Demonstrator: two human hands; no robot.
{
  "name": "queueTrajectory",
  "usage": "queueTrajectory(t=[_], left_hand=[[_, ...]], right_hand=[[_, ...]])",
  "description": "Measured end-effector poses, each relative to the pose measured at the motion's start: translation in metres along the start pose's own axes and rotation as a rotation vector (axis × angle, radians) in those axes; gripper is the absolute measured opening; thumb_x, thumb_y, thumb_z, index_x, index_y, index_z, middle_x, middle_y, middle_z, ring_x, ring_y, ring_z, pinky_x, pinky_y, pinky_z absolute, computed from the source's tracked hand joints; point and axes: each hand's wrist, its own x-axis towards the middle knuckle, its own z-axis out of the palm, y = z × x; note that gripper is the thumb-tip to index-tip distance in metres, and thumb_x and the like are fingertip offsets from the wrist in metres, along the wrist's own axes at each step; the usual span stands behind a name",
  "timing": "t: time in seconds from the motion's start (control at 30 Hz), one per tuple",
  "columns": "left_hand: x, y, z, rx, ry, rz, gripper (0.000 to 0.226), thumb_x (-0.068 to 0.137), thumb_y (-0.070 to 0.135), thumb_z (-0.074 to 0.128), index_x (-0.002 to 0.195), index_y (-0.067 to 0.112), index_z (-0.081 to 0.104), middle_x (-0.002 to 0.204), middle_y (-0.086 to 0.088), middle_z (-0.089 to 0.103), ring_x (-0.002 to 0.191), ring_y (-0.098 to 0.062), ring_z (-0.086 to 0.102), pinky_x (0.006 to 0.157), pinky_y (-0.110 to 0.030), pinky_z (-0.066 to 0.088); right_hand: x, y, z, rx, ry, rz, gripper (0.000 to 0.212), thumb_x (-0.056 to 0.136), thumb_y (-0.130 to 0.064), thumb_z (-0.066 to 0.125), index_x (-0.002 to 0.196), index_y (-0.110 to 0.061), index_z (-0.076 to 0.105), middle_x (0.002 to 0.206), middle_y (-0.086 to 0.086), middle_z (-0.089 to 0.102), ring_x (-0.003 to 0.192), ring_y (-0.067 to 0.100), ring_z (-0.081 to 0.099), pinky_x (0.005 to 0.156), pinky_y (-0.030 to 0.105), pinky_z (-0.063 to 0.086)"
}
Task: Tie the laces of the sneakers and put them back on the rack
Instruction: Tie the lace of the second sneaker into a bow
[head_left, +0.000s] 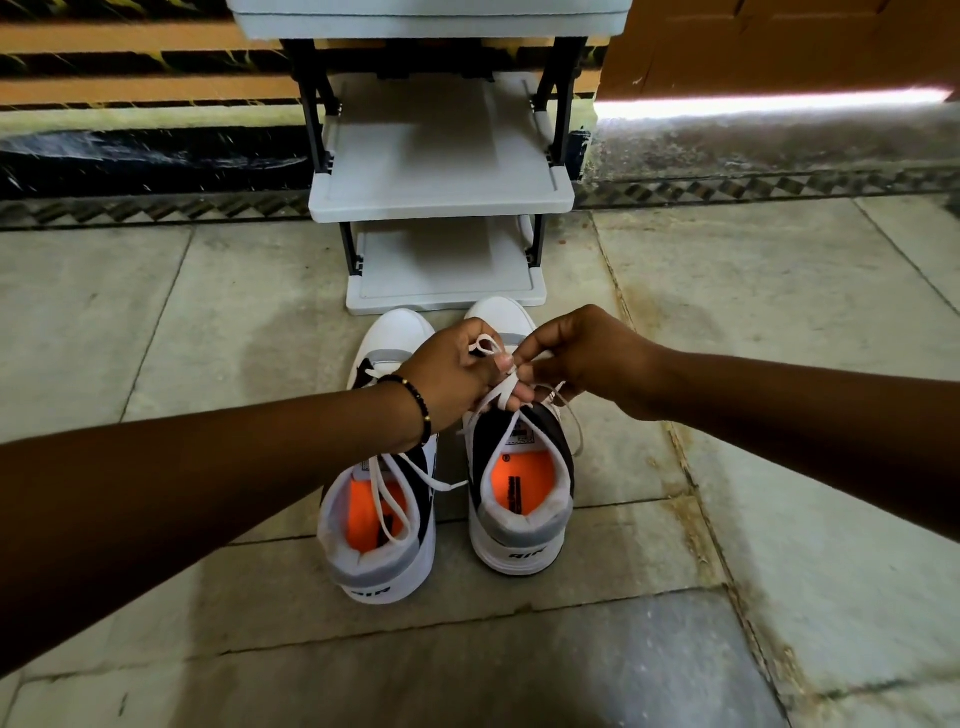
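Two white low sneakers with grey and black panels and orange insoles stand side by side on the pale stone-tiled floor (156, 322), heels toward me, toes pointing at twelve o'clock. Beyond them at twelve o'clock I see the grey plastic shoe rack with black uprights (441, 192), its lowest shelf just past the toes, its shelves bare.

From my seat the left sneaker (379, 519) sits at about seven o'clock of the right sneaker (522, 493), a narrow gap between them. The left one's flat white laces (395, 499) lie loose, trailing over the tongue and into the shoe's opening.

Over the right sneaker's tongue both hands meet. My left hand (452, 374), a black beaded bracelet (415, 402) on its wrist, has fingers curled and pinches a small loop of the right sneaker's white lace (488, 345). My right hand (587, 358), at three o'clock of the left, has fingertips closed on the same lace where the strands cross; one free end hangs down the shoe's right side.
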Motion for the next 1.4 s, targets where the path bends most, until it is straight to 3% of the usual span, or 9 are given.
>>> queueTrajectory(t=[0.27,0.4,0.57,0.67,0.77,0.9,1.03,1.3,1.4], left_hand=[[0.004,-0.007,-0.003,-0.001,-0.025,-0.083,0.019,0.091,0.002,0.043,0.080,0.017,0.043,0.068,-0.001,0.060,0.059,-0.003,0.061,0.053,-0.017,0.044],[0.008,-0.011,-0.001,-0.126,0.037,-0.185,0.020,0.093,0.010,0.042,0.075,0.016,0.045,0.069,-0.001,0.059,0.064,-0.011,0.054,0.055,-0.023,0.042],[0.004,-0.013,0.001,-0.102,0.082,-0.157,0.017,0.086,0.004,0.055,0.085,0.017,0.044,0.080,-0.003,0.060,0.062,-0.010,0.054,0.058,-0.027,0.041],[0.003,-0.012,-0.002,0.003,0.091,-0.092,0.027,0.079,0.002,0.063,0.082,0.022,0.044,0.081,-0.002,0.062,0.062,-0.011,0.054,0.050,-0.018,0.044],[0.002,-0.011,-0.003,0.118,0.115,-0.014,0.030,0.073,0.006,0.070,0.080,0.023,0.047,0.079,-0.001,0.065,0.079,-0.020,0.060,0.076,-0.032,0.051],[0.000,-0.010,-0.004,0.225,0.124,0.074,0.031,0.071,0.006,0.073,0.080,0.024,0.050,0.076,0.001,0.067,0.076,-0.014,0.062,0.085,-0.033,0.049],[-0.002,-0.011,-0.005,0.269,0.105,0.120,0.033,0.070,0.002,0.072,0.083,0.026,0.052,0.076,0.002,0.066,0.079,-0.015,0.063,0.089,-0.033,0.050],[0.001,-0.010,0.000,0.568,0.090,0.204,0.024,0.072,0.006,0.067,0.091,0.015,0.057,0.078,0.004,0.058,0.080,-0.020,0.059,0.070,-0.019,0.049],[0.001,-0.013,0.005,0.646,0.154,0.230,0.023,0.076,0.009,0.063,0.099,0.010,0.057,0.085,0.001,0.059,0.081,-0.018,0.056,0.072,-0.024,0.044]], right_hand=[[0.000,0.011,0.008,0.113,0.094,-0.043,0.014,0.081,0.005,0.060,0.076,-0.006,0.067,0.072,0.007,0.064,0.065,0.016,0.059,0.059,0.025,0.049],[0.002,0.007,0.005,-0.379,0.158,-0.328,0.014,0.080,0.002,0.060,0.080,-0.008,0.071,0.080,0.007,0.072,0.076,0.017,0.065,0.072,0.032,0.051],[0.000,0.000,-0.001,-0.777,0.107,-0.590,0.016,0.079,0.002,0.059,0.083,-0.007,0.071,0.082,0.008,0.073,0.080,0.021,0.062,0.066,0.022,0.042],[0.001,-0.002,-0.001,-0.867,0.068,-0.578,0.010,0.082,-0.007,0.060,0.086,-0.010,0.069,0.083,0.009,0.070,0.079,0.021,0.061,0.067,0.032,0.046],[0.003,-0.002,-0.002,-0.829,0.067,-0.478,0.011,0.081,-0.011,0.063,0.090,-0.011,0.068,0.083,0.008,0.072,0.076,0.021,0.064,0.066,0.034,0.050],[0.002,-0.002,0.000,-0.580,0.014,-0.257,0.012,0.076,-0.014,0.071,0.088,-0.011,0.071,0.063,-0.008,0.064,0.054,-0.004,0.059,0.053,0.007,0.043],[0.001,-0.003,0.003,-0.569,0.045,-0.206,0.008,0.073,-0.017,0.073,0.071,-0.014,0.066,0.057,-0.013,0.055,0.054,0.002,0.053,0.050,0.009,0.037],[-0.004,0.001,0.010,-0.656,0.104,-0.270,0.011,0.071,-0.013,0.069,0.066,-0.008,0.061,0.062,0.003,0.059,0.059,0.018,0.053,0.051,0.022,0.036],[-0.006,0.001,0.011,-0.690,0.110,-0.298,0.013,0.071,-0.013,0.069,0.064,-0.009,0.058,0.055,-0.003,0.050,0.052,0.010,0.045,0.048,0.020,0.031]])
